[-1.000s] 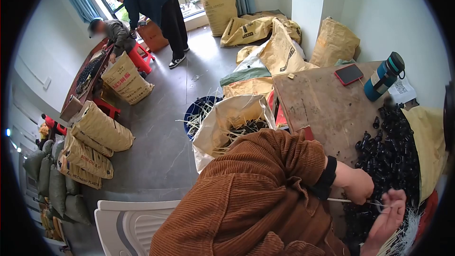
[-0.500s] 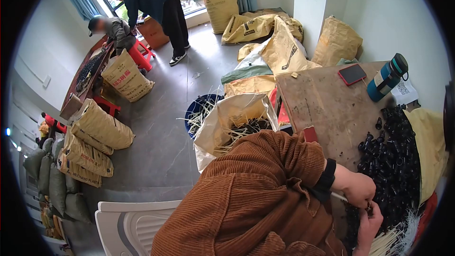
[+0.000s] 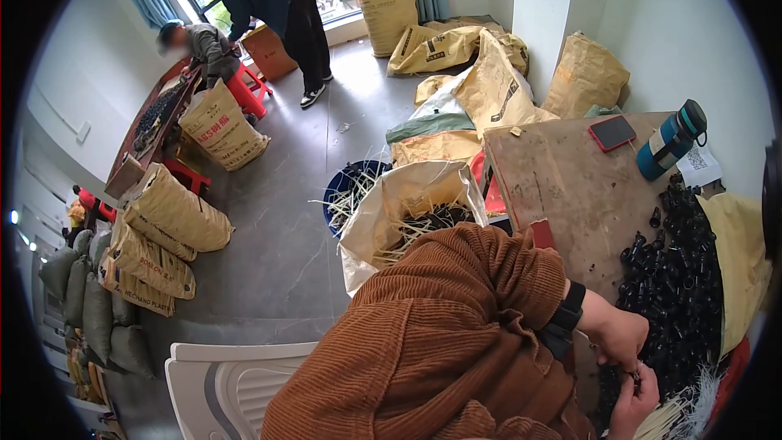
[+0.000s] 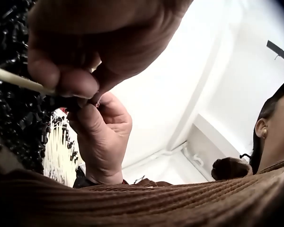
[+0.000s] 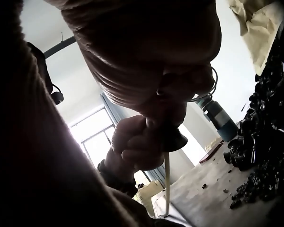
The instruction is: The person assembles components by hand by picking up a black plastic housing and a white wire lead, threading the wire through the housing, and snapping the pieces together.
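Note:
My left hand (image 3: 617,334), black band at its wrist, pinches a cream-coloured thin stick (image 4: 19,80) and a small flared black plastic piece (image 5: 176,140) at its end. From below, my right hand (image 3: 635,406) meets it, and the fingertips of both hands come together at the piece. A thin wire loop (image 5: 217,75) stands out from the right fingers, which pinch it. Beside the hands spreads a heap of black plastic pieces (image 3: 672,281). Bundled cream sticks (image 4: 59,156) and fine pale strands (image 3: 702,391) lie close to the right hand.
The wooden table (image 3: 554,171) bears a phone (image 3: 612,133) and a blue bottle (image 3: 669,143). An open sack (image 3: 366,236) of sticks and black pieces stands beside it, near a blue tub (image 3: 332,195). A white chair (image 3: 228,383) is behind me. Two people (image 3: 265,4) are by the window.
My right hand has come from lower right, fingers spread near the strands, up to my left hand; their fingertips now meet. The stick in my left hand has swung out of sight in the head view.

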{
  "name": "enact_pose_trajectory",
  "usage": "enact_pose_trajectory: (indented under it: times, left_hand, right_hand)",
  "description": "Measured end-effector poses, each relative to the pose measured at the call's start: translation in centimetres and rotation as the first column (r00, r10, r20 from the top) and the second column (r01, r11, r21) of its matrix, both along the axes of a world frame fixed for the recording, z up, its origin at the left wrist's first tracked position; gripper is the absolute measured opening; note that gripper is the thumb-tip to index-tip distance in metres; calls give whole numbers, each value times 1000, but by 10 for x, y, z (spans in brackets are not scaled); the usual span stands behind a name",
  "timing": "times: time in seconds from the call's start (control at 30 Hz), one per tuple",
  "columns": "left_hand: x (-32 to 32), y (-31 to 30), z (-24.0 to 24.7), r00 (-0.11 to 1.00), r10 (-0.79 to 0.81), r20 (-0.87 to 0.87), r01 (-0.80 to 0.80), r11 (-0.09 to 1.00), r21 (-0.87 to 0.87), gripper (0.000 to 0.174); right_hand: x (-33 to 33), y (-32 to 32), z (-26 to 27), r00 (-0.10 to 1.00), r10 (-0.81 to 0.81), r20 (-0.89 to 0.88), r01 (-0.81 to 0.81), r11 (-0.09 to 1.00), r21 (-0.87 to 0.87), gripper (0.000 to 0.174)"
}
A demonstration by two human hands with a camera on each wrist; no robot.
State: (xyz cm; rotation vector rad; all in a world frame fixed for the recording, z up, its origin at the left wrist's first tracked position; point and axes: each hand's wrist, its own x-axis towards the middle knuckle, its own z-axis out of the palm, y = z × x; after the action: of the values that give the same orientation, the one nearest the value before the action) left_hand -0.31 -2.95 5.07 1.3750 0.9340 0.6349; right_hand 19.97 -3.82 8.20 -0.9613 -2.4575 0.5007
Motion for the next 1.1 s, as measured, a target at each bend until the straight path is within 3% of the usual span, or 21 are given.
enact_pose_trajectory:
  times: [0.07, 0.1, 0.17, 0.23, 0.3, 0.33, 0.43, 0.6, 0.7, 0.73, 0.83, 0.9, 1.0, 1.07, 1.1]
  left_hand:
    - [2, 1, -3, 1000, -12, 2, 12, 1000, 2, 26]
    - [4, 2, -8, 999, -15, -36, 19, 994, 106, 26]
    - [8, 4, -16, 993, -12, -114, 46, 951, 306, 25]
    - [9, 2, -16, 996, 23, -91, 15, 917, 399, 25]
    - [9, -1, -15, 996, 86, -33, -52, 820, 570, 25]
    - [10, -1, -16, 996, 85, -34, -50, 820, 570, 25]
    - [14, 4, -20, 976, 145, -164, -8, 773, 634, 24]
    - [15, 4, -20, 992, 55, -117, -1, 907, 422, 26]
    - [11, 0, -14, 1000, -30, 2, 30, 999, 19, 29]
    - [11, 0, -14, 999, -36, 2, 36, 999, 18, 29]
    - [9, 0, -15, 983, 55, -174, 39, 867, 497, 32]
    - [10, 2, -17, 996, -4, -92, 52, 848, 527, 33]
    - [8, 5, -15, 991, -125, 56, 67, 801, 594, 35]
    - [7, 1, -12, 947, -245, 209, 187, 947, 263, 40]
    - [8, -1, -10, 910, -285, 301, 271, 958, 88, 42]
  right_hand:
    - [1, -3, 6, 999, 27, 30, -29, 998, 54, 18]
    - [2, -3, 5, 999, 27, 29, -28, 998, 55, 18]
    - [7, -4, 1, 999, -41, 13, 42, 998, -56, 18]
    - [7, -3, -1, 997, -75, 6, 76, 991, -111, 18]
    - [5, -3, -1, 976, -206, -72, 174, 934, -311, 18]
    - [4, -2, -2, 956, -274, -100, 212, 888, -408, 19]
    - [6, -1, -12, 978, -181, -102, 146, 949, -281, 19]
    - [7, -5, -5, 997, -77, 15, 78, 995, -58, 18]
    - [10, -6, -5, 1000, -9, -2, 9, 1000, -2, 17]
    - [11, -7, -5, 1000, 25, -8, -25, 999, 26, 17]
    - [14, -7, -10, 996, 35, -83, -32, 999, 35, 15]
    - [17, -9, -11, 992, 38, -116, -34, 999, 37, 15]
    - [18, -14, -10, 941, -189, -280, 50, 897, -440, 12]
    - [19, -5, -26, 903, -257, -343, 34, 841, -540, 12]
    - [21, 1, -38, 857, -329, -396, 7, 777, -630, 12]
